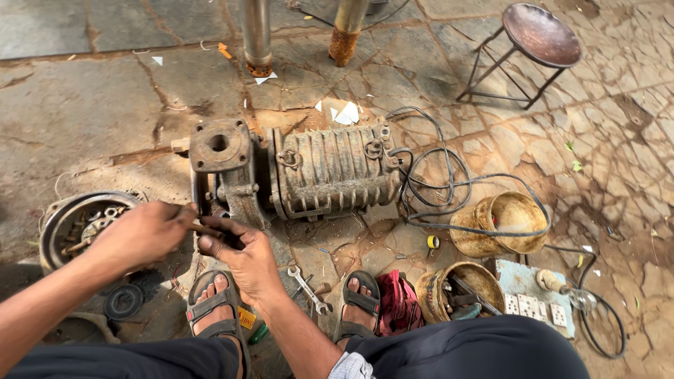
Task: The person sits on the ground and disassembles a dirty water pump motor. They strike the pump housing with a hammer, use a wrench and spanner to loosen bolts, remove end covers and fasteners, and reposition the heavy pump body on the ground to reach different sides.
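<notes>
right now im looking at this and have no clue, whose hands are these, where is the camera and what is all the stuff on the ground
The one picture comes from a camera worn on a person's head, looking down at their own arms, knees and sandalled feet. The person sits over a cracked stone floor. In front lies a dirty, rusty ribbed motor and pump on its side, with a black cable trailing from it. The left hand and right hand meet at its near end; their fingers grip a thin brown rod-like tool, though exactly what it is cannot be told. Around them: a spanner, a round metal cover with bolts, two worn round pots, a socket board and a small stool.
</notes>
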